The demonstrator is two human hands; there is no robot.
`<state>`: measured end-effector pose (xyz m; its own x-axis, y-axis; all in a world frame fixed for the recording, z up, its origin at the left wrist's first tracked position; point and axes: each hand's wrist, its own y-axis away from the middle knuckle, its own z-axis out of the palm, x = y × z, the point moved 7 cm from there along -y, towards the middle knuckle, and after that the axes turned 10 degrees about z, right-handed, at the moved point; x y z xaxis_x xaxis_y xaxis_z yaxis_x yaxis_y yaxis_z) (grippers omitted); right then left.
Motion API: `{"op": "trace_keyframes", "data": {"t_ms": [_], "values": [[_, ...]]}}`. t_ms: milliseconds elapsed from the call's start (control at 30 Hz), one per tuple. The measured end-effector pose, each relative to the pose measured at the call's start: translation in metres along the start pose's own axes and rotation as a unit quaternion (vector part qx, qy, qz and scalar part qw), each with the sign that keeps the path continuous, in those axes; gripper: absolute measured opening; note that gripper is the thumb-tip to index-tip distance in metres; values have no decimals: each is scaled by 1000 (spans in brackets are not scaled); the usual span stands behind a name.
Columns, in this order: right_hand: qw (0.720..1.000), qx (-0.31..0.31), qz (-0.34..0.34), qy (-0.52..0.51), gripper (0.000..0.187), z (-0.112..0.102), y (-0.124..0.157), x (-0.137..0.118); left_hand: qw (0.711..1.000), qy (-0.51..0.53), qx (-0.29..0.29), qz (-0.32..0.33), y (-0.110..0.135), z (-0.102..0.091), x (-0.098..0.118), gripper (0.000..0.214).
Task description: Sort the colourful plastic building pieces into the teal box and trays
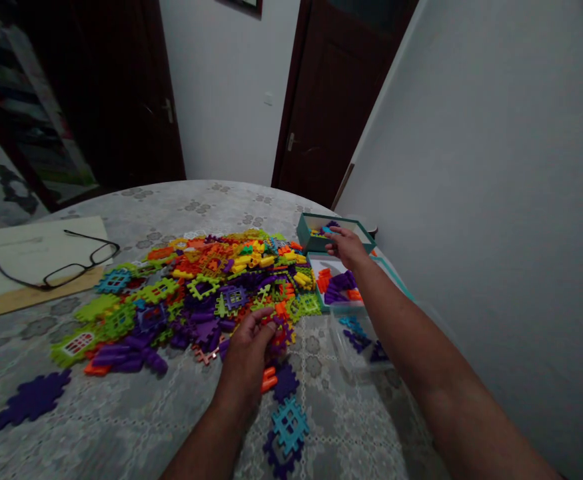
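Note:
A big heap of colourful plastic building pieces (206,287) lies spread over the round table (121,413). My left hand (248,347) rests at the heap's near edge, fingers curled around small purple and red pieces. My right hand (346,247) reaches out over the teal box (307,230) at the far right, its fingers pinched on a small blue piece. Below that hand, a white tray (321,267) holds orange and purple pieces. A clear container (344,347) with blue and purple pieces sits nearer me, partly under my right forearm.
Black glasses (66,267) lie on a pale board (16,260) at the table's left. A flat purple piece (34,398) and a blue grid piece (290,423) lie apart from the heap. A white wall rises close on the right; two dark doors stand beyond.

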<state>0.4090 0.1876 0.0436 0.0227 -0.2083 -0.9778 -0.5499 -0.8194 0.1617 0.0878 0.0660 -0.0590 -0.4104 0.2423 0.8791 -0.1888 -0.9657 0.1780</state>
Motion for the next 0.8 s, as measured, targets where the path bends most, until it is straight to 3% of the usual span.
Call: {"op": "trace_keyframes", "data": {"t_ms": [67,167,333,467,600,800], "values": [[1000,-8,11,-6,31,5,8,6,1000,-4,-1,2,0,0,0,52],[999,-47,19,-4,20,16,44,17,1000,-12,-1,7,0,-1,-2,51],[969,-209,-14,133,19,48,152,37,999,-18,-4,32,0,0,2,53],[946,-232,-104,202,27,62,219,54,999,-19,-3,26,2,5,7,59],[963,-189,-110,158,29,66,230,75,1000,-16,0,15,2,8,8,61],[983,-164,-62,48,30,66,221,93,998,13,25,52,-1,3,13,42]]}}
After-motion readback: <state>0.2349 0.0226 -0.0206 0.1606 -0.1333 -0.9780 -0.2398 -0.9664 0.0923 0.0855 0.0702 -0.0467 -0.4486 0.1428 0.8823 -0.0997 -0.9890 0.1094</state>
